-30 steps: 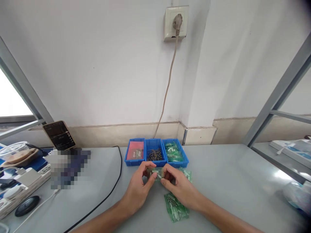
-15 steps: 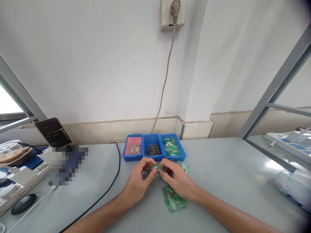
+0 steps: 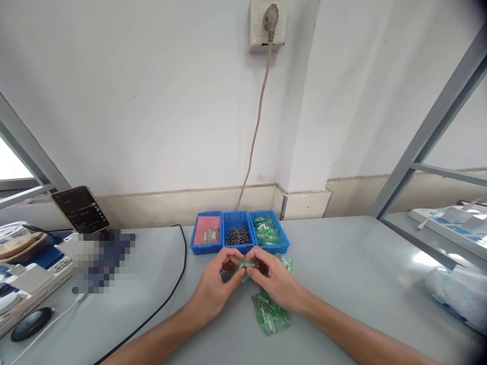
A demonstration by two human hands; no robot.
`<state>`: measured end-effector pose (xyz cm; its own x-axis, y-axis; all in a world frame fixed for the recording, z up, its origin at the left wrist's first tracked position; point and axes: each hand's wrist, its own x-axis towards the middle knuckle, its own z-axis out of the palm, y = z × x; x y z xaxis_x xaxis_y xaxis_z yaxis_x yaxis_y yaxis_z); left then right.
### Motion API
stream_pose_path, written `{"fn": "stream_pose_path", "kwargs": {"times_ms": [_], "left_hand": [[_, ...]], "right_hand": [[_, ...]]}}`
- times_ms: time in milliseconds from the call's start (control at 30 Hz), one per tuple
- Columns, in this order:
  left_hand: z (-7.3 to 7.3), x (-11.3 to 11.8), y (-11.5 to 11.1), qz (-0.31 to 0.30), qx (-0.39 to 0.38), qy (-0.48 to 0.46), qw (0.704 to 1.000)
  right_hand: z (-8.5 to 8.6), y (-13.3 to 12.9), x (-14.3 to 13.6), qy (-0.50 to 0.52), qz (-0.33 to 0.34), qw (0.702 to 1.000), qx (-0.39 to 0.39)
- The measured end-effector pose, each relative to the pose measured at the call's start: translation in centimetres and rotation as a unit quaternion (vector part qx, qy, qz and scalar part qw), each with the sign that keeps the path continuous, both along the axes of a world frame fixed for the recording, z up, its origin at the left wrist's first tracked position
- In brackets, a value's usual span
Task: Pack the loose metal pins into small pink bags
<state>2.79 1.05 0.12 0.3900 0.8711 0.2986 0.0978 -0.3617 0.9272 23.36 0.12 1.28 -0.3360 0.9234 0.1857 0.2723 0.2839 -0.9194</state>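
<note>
Both hands meet just in front of three blue bins. My left hand [image 3: 216,279] pinches the left side of a small green plastic bag [image 3: 244,264], and my right hand [image 3: 277,280] pinches its right side. Pale and metal pieces show through the bag. Below my right hand, another green bag [image 3: 271,314] with screws and pale plugs lies on the table; one more [image 3: 286,262] is partly hidden behind that hand. The left bin [image 3: 206,249] holds a pink bag, the middle bin [image 3: 235,219] loose screws, the right bin [image 3: 279,248] green bags.
A black cable [image 3: 167,299] curves across the grey table [image 3: 342,268] on the left. Beyond it are a phone [image 3: 81,209], a black mouse [image 3: 32,323] and a power strip [image 3: 41,284]. A plastic-wrapped pack [image 3: 456,294] lies at the right, near a metal frame [image 3: 429,132].
The camera view has shifted slightly. My fingers have drawn a little closer together on the small bag, which now hangs slightly lower between them.
</note>
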Motion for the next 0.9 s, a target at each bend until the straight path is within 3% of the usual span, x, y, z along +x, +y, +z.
{"fn": "stream_pose_path", "kwargs": {"times_ms": [367, 900], "left_hand": [[0.10, -0.02, 0.14, 0.006, -0.014, 0.025, 1.000], [-0.11, -0.11, 0.29, 0.020, 0.014, 0.053, 0.998]], "right_hand": [[-0.85, 0.47, -0.03, 0.030, -0.007, 1.000, 0.004], [0.07, -0.06, -0.21, 0.000, -0.005, 1.000, 0.021]]}}
